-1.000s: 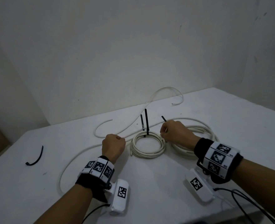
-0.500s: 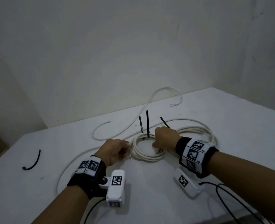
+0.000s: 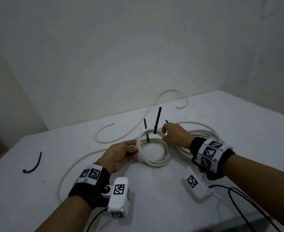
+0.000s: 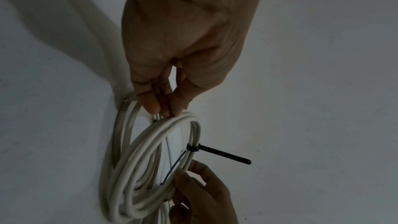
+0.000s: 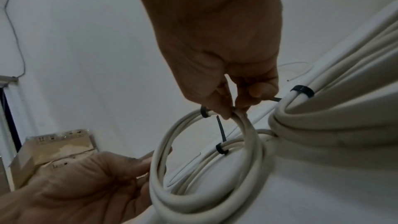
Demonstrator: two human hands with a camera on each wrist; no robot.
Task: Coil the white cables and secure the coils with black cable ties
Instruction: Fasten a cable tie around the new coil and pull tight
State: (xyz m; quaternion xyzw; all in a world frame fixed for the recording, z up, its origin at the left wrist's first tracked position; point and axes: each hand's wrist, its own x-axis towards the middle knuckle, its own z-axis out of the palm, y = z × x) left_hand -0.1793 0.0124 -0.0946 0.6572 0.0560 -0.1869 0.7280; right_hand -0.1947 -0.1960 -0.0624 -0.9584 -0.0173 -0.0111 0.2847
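A small coil of white cable [image 3: 154,162] lies mid-table with two black cable ties [image 3: 157,119] standing up from its far rim. My left hand [image 3: 135,149], palm turned up, pinches the coil's left rim [image 4: 163,108]. My right hand [image 3: 163,133] pinches the far right rim between thumb and fingertips [image 5: 233,109]. In the right wrist view the ties [image 5: 221,148] wrap the strands tightly. A bigger white coil [image 3: 204,133] lies behind my right wrist, bound by its own black tie [image 5: 301,90].
A long loose white cable [image 3: 104,139] snakes over the white table [image 3: 238,123] from the left front to the back wall. One spare black tie [image 3: 33,164] lies far left. Black sensor leads [image 3: 238,198] trail at the front right. Cardboard boxes [image 5: 53,147] stand beyond the table's left edge.
Both hands were closed fists beside the small coil. The left hand turned palm up and took the left rim; the right hand moved left and took the far right rim.
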